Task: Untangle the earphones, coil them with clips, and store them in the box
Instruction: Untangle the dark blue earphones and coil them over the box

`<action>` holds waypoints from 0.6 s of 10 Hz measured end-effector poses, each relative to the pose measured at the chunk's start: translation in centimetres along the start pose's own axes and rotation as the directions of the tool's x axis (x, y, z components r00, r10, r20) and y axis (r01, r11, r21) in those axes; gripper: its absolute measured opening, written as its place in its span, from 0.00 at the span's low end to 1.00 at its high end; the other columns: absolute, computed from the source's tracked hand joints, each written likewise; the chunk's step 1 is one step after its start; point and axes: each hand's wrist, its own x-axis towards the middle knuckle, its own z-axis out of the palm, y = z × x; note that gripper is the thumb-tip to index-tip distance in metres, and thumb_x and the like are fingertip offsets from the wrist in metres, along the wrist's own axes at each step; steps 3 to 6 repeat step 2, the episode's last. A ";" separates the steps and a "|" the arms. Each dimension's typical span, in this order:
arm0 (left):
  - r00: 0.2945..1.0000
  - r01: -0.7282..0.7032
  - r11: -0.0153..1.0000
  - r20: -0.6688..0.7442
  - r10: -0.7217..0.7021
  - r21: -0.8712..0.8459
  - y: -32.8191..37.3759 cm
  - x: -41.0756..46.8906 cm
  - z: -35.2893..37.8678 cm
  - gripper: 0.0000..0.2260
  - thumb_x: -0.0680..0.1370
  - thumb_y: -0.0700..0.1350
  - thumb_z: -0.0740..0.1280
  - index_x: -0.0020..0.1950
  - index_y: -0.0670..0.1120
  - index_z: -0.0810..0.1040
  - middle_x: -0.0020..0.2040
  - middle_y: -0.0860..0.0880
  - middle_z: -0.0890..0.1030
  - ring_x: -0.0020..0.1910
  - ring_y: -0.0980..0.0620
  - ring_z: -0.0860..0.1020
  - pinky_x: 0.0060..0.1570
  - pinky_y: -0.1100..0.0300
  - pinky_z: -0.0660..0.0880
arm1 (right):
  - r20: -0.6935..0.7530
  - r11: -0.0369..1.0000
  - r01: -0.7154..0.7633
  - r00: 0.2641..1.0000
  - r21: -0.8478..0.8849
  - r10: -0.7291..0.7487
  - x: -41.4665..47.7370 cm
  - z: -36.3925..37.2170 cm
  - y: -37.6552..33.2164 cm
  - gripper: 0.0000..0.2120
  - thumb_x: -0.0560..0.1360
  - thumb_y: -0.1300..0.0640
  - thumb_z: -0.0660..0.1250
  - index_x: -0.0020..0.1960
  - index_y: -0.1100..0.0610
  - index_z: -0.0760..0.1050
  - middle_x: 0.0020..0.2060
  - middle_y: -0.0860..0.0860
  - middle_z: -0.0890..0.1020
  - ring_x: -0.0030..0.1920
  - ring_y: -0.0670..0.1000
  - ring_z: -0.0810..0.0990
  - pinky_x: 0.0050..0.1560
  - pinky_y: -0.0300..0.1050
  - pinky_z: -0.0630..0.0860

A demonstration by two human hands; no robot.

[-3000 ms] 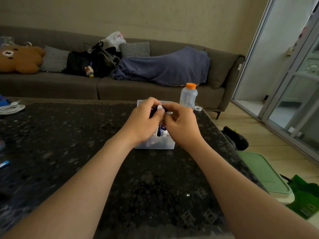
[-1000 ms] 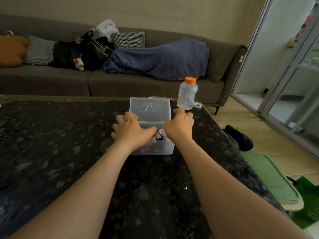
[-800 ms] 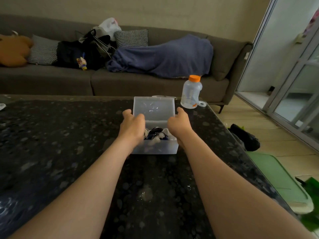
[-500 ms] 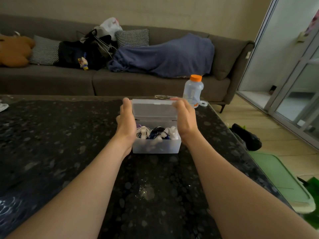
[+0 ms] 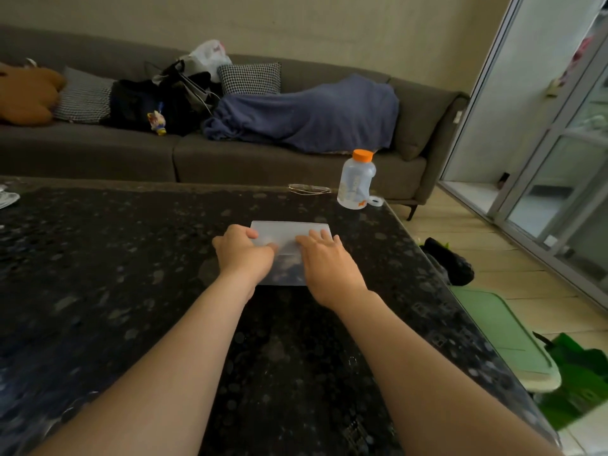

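The translucent plastic box stands on the dark speckled table with its lid down flat. Both my hands lie on top of it. My left hand has its fingers curled over the lid's left edge, and its thumb presses on the lid. My right hand rests flat on the lid's right half, fingers straight. The coiled earphones are inside and show only as a dim dark patch through the lid.
A clear bottle with an orange cap stands near the table's far right corner, with a pair of glasses beside it. A grey sofa runs behind the table. Right of the table's edge are a green lid and a shoe on the floor.
The lid, upright before, has been swung down onto the box. Both hands moved from the lid's sides to its top, and the earphones are now covered.
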 end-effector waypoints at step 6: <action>0.987 -0.147 0.980 -0.052 0.155 0.134 -0.6 0.1 0.0 0.13 0.77 0.50 0.78 0.58 0.54 0.79 0.69 0.47 0.71 0.70 0.43 0.71 0.64 0.46 0.76 | 0.020 0.997 -0.074 0.997 0.036 0.074 0.1 0.0 -0.9 0.30 0.80 0.59 0.70 0.80 0.53 0.66 0.74 0.53 0.71 0.78 0.56 0.65 0.83 0.61 0.54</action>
